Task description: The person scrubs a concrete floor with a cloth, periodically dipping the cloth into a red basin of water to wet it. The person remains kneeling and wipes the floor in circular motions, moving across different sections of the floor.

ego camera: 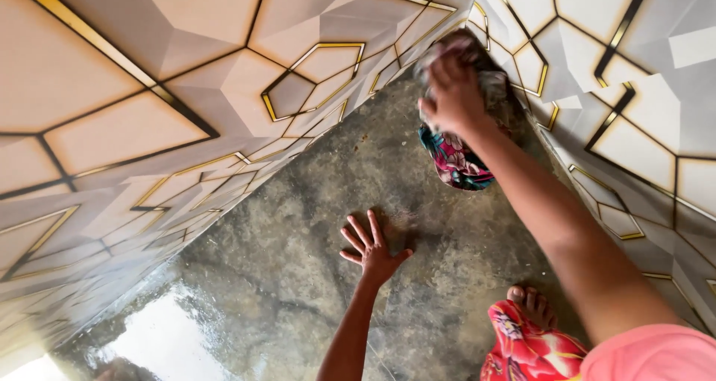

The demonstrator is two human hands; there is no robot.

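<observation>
Right hand [453, 94] is clenched on a floral rag [456, 157] up in the tiled wall [224, 90] corner, left hand [373, 250] flat and empty on the wet concrete floor [298, 224], so that palm could easily skid.

- The right hand [453, 90] grips a crumpled floral cloth [459, 161] pressed into the corner where two glossy tiled walls with gold-edged geometric lines meet; beyond the grip there is no way through.
- The tiled wall to the right of the grip [634, 90] runs just beside the forearm, leaving scant side room there.
- The tiled wall to the left of the grip [186, 105] slants away, so the gap widens on that side.
- Below the grip, bare grey concrete floor [313, 202] lies open.
- The left hand [373, 248], spread flat on that floor, and a bare foot [531, 305] interrupt the open stretch nearer the person.
</observation>
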